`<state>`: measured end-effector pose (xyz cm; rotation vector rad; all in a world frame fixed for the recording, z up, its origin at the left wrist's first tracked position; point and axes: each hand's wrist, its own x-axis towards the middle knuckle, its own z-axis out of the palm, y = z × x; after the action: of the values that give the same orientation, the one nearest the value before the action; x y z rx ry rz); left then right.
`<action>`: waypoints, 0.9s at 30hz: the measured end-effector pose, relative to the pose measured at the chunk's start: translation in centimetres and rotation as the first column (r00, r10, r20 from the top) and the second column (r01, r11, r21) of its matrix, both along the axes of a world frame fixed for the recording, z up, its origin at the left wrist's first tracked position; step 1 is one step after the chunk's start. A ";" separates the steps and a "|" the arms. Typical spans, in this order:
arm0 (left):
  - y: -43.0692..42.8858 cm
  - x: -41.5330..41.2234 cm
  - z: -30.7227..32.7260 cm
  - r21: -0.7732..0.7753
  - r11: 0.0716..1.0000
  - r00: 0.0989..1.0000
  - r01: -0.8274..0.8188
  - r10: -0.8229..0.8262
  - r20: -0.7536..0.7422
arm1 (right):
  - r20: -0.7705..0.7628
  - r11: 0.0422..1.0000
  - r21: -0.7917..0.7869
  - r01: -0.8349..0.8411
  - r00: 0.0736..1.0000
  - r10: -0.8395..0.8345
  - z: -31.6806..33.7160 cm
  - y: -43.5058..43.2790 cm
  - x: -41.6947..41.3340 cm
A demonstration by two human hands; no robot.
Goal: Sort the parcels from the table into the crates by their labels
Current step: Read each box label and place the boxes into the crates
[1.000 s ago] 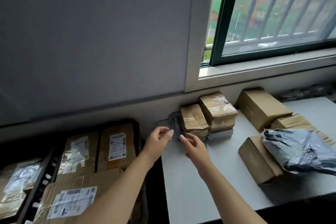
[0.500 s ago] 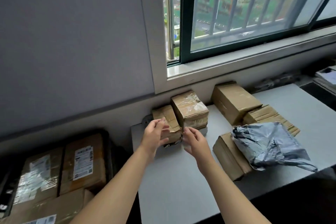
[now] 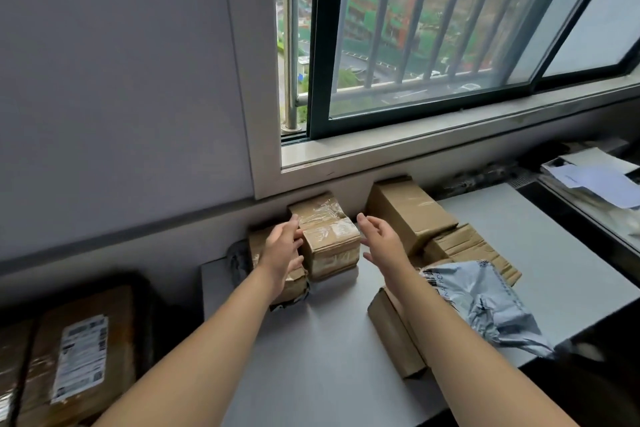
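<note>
On table [image 3: 329, 340] | left hand [image 3: 282, 255] touches taped parcel [image 3: 329, 236] | white label [image 3: 81, 357] blurred

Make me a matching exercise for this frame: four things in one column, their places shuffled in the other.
1 taped box
2 grey mailer
3 labelled parcel
4 loose papers

A far right, past the table edge
B between left hand and right hand
C left of the table, lower down
D on a plain cardboard box

Pairs: 1-B, 2-D, 3-C, 4-A
</note>
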<state>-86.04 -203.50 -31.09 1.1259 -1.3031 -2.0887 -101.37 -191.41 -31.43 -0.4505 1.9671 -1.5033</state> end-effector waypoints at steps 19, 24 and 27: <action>0.2 -3.6 -4.0 -0.161 0.987 0.981 0.002 0.029 0.190 | -0.098 0.988 0.139 -0.067 0.992 0.081 -6.4 -1.3 -4.1; 0.0 -3.0 -0.6 -0.178 0.984 0.989 -0.008 0.034 0.143 | -0.063 0.996 -0.083 -0.038 0.997 0.033 -2.0 -1.2 -3.9; -0.3 -2.1 1.8 -0.223 0.972 0.997 -0.069 0.078 0.030 | -0.081 0.979 -0.192 -0.060 0.996 0.045 0.8 -1.3 -2.7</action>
<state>-88.16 -203.78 -29.32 1.1034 -1.4492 -1.8241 -104.09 -192.68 -30.66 -0.6471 1.8572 -1.6745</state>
